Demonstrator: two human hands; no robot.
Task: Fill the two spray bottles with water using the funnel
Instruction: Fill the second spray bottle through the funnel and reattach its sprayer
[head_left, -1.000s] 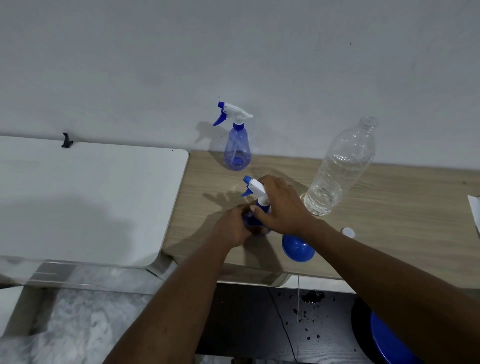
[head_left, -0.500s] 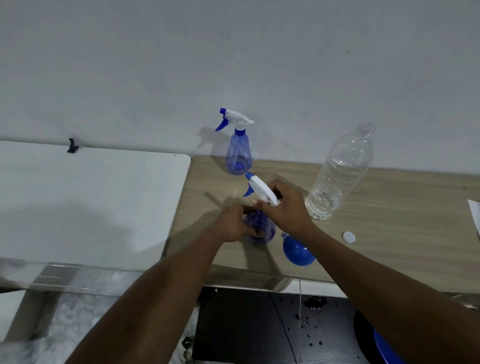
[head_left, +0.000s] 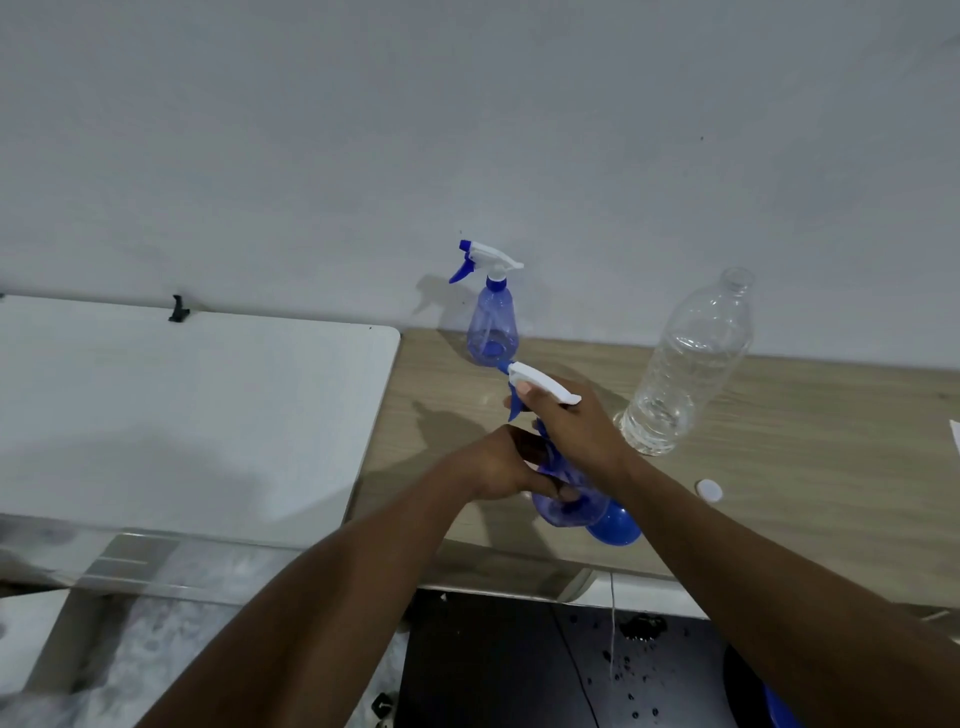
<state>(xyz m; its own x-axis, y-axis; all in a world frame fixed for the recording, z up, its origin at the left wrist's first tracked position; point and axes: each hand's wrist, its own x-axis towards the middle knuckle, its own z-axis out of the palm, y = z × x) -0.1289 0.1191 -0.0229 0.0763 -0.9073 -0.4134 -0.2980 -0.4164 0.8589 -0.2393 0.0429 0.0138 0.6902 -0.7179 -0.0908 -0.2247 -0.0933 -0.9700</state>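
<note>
Forearms come in from the bottom edge and meet over the front of the wooden table (head_left: 779, 441). My left hand (head_left: 511, 467) grips the near spray bottle (head_left: 571, 506), with its fingers curled round the blue body below the neck. My right hand (head_left: 571, 423) holds the trigger head (head_left: 540, 384), fingers wrapped about the collar and the thumb laid along the white top. The bottle leans, head away from me and to the left. Whether its base touches the table I cannot tell.

The blue funnel (head_left: 615, 525) lies on the table just behind the bottle, touching it or nearly so, and is not in use. A white cap (head_left: 709, 490) sits loose to the right. Further back stands the clear water bottle (head_left: 685, 364), uncapped, with water showing in its lower part (the level is hard to read). The far spray bottle (head_left: 491, 322) stands upright against the wall (head_left: 467, 130), head fitted.

Finding: the step in hand is work at the collar, probably loosening it. The next move calls for lifting the head clear, setting the bottle upright and seating the funnel in its neck.
</note>
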